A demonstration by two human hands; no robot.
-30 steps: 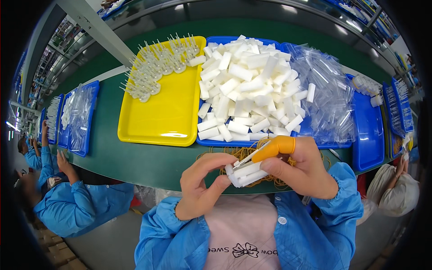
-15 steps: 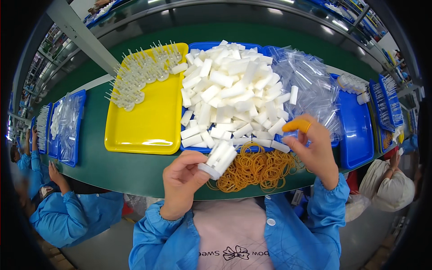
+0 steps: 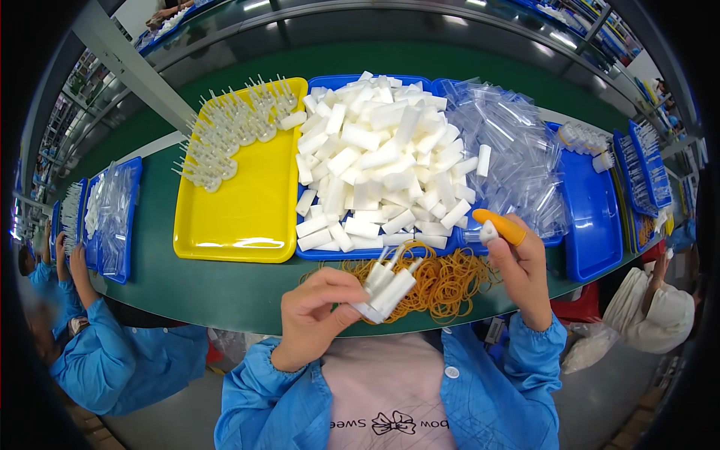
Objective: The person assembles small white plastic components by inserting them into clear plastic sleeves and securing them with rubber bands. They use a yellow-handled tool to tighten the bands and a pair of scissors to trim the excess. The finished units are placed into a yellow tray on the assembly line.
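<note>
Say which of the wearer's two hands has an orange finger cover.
The right hand, pinching a white piece: an orange cover sheathes one finger. The left hand shows only bare fingers.

A factory assembly workshop is indicated: along a green bench [image 3: 159,206], like parts [image 3: 225,139] are grouped in a yellow tray [image 3: 240,210] and blue trays [image 3: 592,202] (white blocks [image 3: 382,157] are piled highest), and blue jackets [image 3: 161,367] are worn by co-workers [image 3: 90,360].

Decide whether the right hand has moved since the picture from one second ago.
Yes: judged against the yellow tray, the right hand has moved to the right, farther from that tray.
</note>
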